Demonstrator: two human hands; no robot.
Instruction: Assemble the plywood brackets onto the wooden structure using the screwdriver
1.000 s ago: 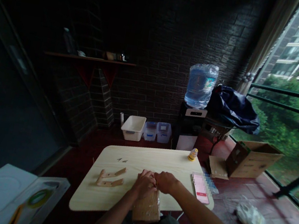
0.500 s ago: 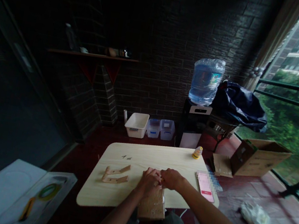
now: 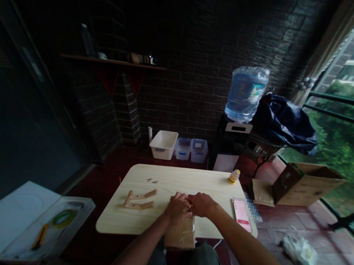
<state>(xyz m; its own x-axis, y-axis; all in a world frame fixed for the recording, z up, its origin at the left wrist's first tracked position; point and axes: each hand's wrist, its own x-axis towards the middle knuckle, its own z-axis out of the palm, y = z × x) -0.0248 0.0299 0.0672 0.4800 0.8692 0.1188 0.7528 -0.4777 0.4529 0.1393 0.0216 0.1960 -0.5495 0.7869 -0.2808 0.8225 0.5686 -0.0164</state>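
A brown box (image 3: pixel 181 235) is set at the near edge of the tabletop (image 3: pixel 122 218), its long axis running away from the person and its near end jutting past the edge, above the lap. Its far end is covered by the left hand (image 3: pixel 179 207); whether it is grasped or only pressed by that grip cannot be told. The right hand (image 3: pixel 201 205) is curled just beside the left, with something small and yellow partly seen at its fingers; what is gripped there is hidden. To the left, a wooden frame (image 3: pixel 131 205) is laid with its 2 arms pointed rightward, near 2 dark bits (image 3: pixel 151 181).
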